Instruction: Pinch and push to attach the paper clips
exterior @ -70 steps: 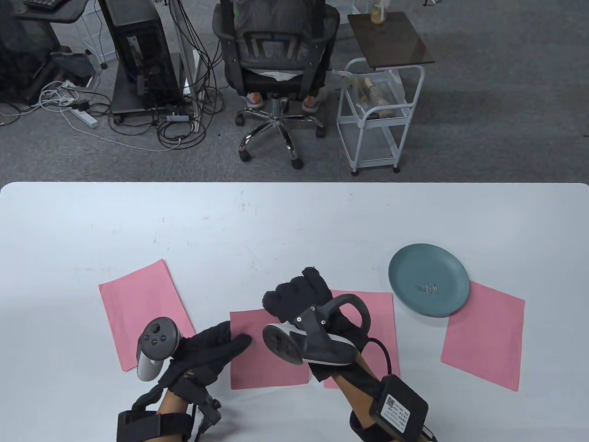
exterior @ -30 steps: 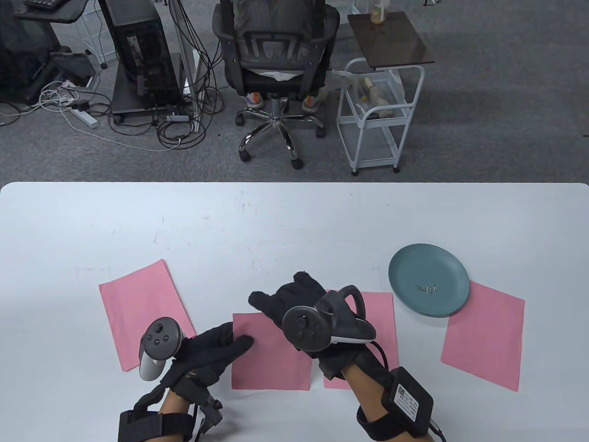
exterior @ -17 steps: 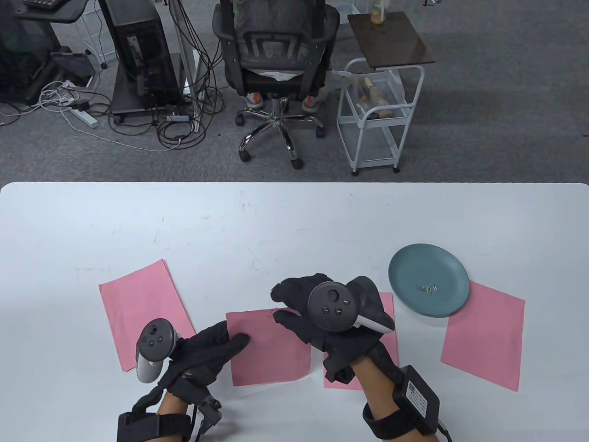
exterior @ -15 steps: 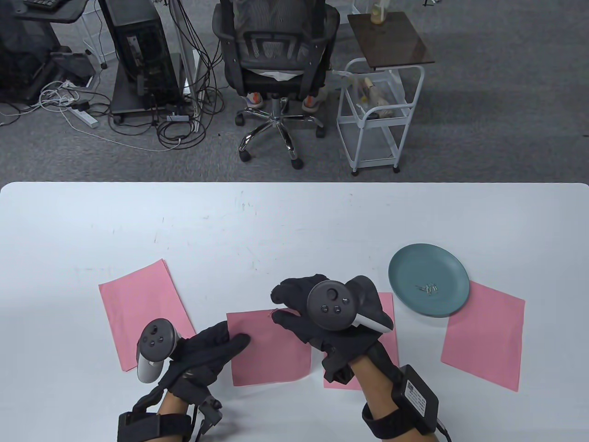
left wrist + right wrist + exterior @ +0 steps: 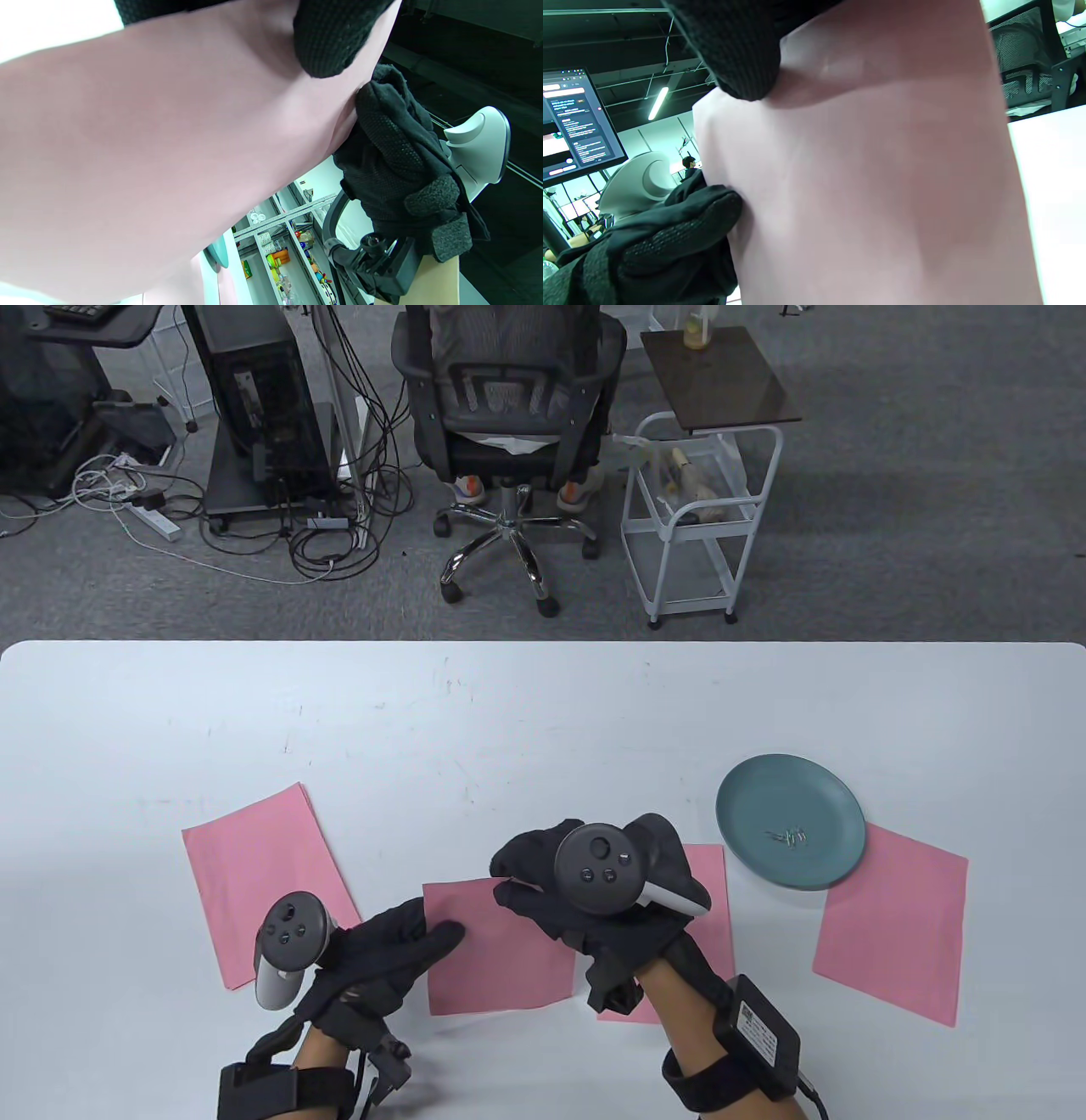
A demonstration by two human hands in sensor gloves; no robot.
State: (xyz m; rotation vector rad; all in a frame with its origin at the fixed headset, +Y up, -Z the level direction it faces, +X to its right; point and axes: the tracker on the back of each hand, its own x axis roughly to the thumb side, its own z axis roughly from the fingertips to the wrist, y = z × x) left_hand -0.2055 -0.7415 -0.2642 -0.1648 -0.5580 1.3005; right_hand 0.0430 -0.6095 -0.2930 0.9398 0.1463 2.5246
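A pink paper sheet lies in front of me, its far edge slightly raised. My left hand grips its left edge, thumb on top; in the left wrist view a fingertip presses on the sheet. My right hand pinches the sheet's far edge between thumb and fingers. No paper clip shows there; the fingers cover that spot. In the right wrist view a fingertip presses the sheet, and my left hand holds its side. Several loose paper clips lie on a teal plate.
Three more pink sheets lie on the white table: one at the left, one under my right wrist, one at the right partly under the plate. An office chair and a white cart stand beyond the table's far edge.
My right hand turned over from back-up to tracker-up and came down on the sheet's far edge. A small clip seen at that edge half a second ago is now covered. My left hand stayed put.
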